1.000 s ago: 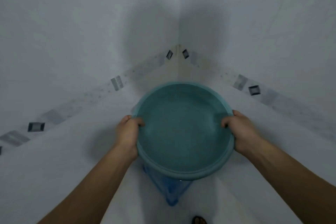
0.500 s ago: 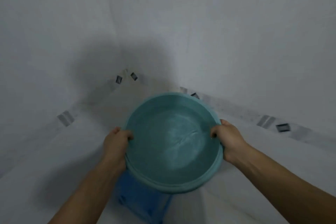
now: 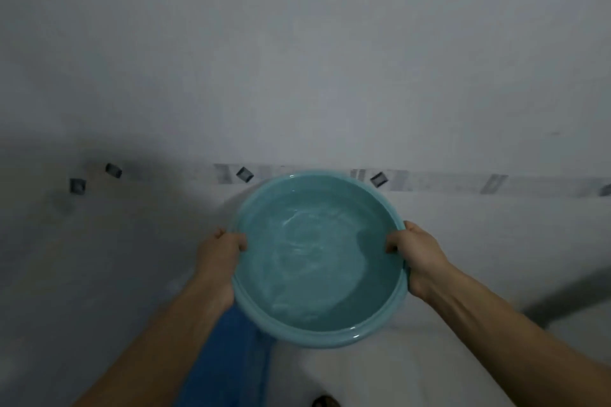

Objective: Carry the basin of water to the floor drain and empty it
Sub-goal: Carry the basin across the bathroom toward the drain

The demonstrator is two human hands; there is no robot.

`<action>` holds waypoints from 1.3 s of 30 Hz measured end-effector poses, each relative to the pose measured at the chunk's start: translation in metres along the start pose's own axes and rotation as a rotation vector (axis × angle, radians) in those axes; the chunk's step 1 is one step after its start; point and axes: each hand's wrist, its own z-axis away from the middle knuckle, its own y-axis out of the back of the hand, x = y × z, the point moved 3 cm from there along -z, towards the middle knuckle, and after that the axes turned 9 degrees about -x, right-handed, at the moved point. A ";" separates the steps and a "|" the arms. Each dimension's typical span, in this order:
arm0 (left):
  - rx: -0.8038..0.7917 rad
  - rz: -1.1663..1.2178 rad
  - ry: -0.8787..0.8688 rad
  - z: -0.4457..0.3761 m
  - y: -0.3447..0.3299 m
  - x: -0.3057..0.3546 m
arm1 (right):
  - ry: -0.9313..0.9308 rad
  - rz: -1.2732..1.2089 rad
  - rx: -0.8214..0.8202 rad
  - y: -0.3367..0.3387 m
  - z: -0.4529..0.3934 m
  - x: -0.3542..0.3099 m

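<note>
A round teal basin (image 3: 317,335) is held level in the air in front of me, with rippling water (image 3: 310,254) inside. My left hand (image 3: 220,258) grips its left rim, thumb hooked over the edge. On the opposite rim my right hand (image 3: 418,254) grips the same way. No floor drain shows in this view.
A white tiled wall (image 3: 314,59) with a grey and black decorative band (image 3: 463,182) fills the view ahead. A blue object (image 3: 238,360) lies below the basin on the left. Something dark (image 3: 325,401) sits at the bottom edge. A grey strip (image 3: 568,301) crosses the floor at right.
The view has swung to the right, so the wall corner has slid off to the left. The basin stays held in both hands, and its water now ripples more.
</note>
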 end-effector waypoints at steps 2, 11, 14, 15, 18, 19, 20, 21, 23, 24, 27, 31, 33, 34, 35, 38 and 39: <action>-0.063 -0.059 0.009 0.003 -0.025 -0.003 | 0.010 -0.025 0.073 0.027 0.013 0.003; -0.302 -0.183 0.012 0.031 -0.121 -0.028 | 0.056 -0.158 0.302 0.127 0.074 0.022; -0.409 -0.224 0.021 0.049 -0.164 -0.042 | 0.081 -0.227 0.389 0.169 0.102 0.029; -0.436 -0.249 0.023 0.059 -0.181 -0.048 | 0.084 -0.244 0.426 0.186 0.115 0.033; -0.478 -0.294 0.015 0.079 -0.212 -0.062 | 0.083 -0.264 0.492 0.220 0.140 0.042; -0.505 -0.310 0.022 0.087 -0.224 -0.067 | 0.084 -0.265 0.514 0.231 0.150 0.045; -0.530 -0.328 0.026 0.094 -0.234 -0.073 | 0.082 -0.266 0.537 0.243 0.158 0.049; -0.566 -0.350 0.029 0.105 -0.251 -0.081 | 0.082 -0.278 0.568 0.259 0.171 0.052; -0.608 -0.376 0.023 0.120 -0.271 -0.090 | 0.076 -0.297 0.608 0.279 0.186 0.058; -0.645 -0.377 0.037 0.132 -0.288 -0.101 | 0.086 -0.306 0.636 0.296 0.199 0.061; -0.680 -0.391 0.045 0.153 -0.317 -0.118 | 0.092 -0.355 0.671 0.325 0.224 0.068; -0.778 -0.436 0.079 0.188 -0.361 -0.147 | 0.100 -0.395 0.762 0.370 0.265 0.086; -0.811 -0.442 0.082 0.198 -0.377 -0.156 | 0.101 -0.413 0.806 0.383 0.280 0.093; -0.844 -0.460 0.086 0.205 -0.388 -0.164 | 0.101 -0.422 0.838 0.391 0.290 0.099; -0.866 -0.471 0.092 0.211 -0.394 -0.168 | 0.097 -0.420 0.864 0.395 0.296 0.102; -0.916 -0.501 0.104 0.227 -0.414 -0.185 | 0.084 -0.429 0.942 0.411 0.319 0.116; -0.956 -0.515 0.121 0.237 -0.424 -0.192 | 0.088 -0.444 0.992 0.416 0.332 0.123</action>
